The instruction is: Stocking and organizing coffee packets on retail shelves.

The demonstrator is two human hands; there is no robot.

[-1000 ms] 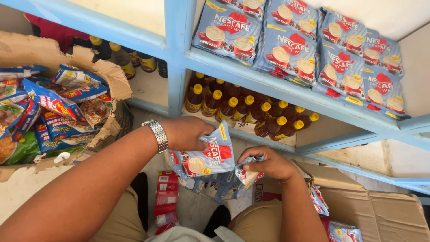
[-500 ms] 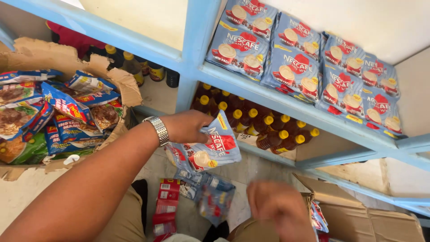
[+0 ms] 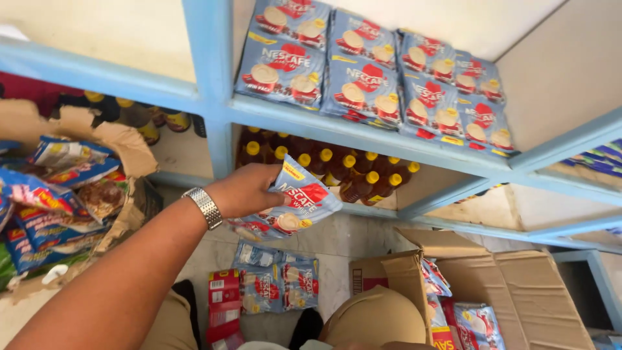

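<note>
Over at the far left, a torn cardboard box (image 3: 123, 146) sits stuffed with bright snack bags (image 3: 55, 194), its ragged flap curling over them. Above it runs the pale blue shelf (image 3: 214, 107), and dark bottles with yellow caps (image 3: 133, 116) stand in the bay underneath its left end.

Moving in, the left hand (image 3: 243, 189) reaches up from the lower left corner, a silver wristwatch (image 3: 203, 207) on the wrist. Its fingers are curled and pressed around the left edge of a blue coffee packet (image 3: 304, 198), thumb on top, and the packet hangs out to the right, held in the air just below the shelf's front edge. More of the packet strip droops beneath the hand.

Down on the floor below it, more blue coffee packets (image 3: 278, 285) lie flat beside a red pack (image 3: 223, 304).

Centre and right: a row of brown bottles (image 3: 343, 175) with yellow caps stands under the shelf, and big coffee packs (image 3: 369, 71) lean upright along the shelf top. At the lower right, an open carton (image 3: 512, 291) holds more packets, near the person's knee (image 3: 376, 317).

The right hand is out of sight.
</note>
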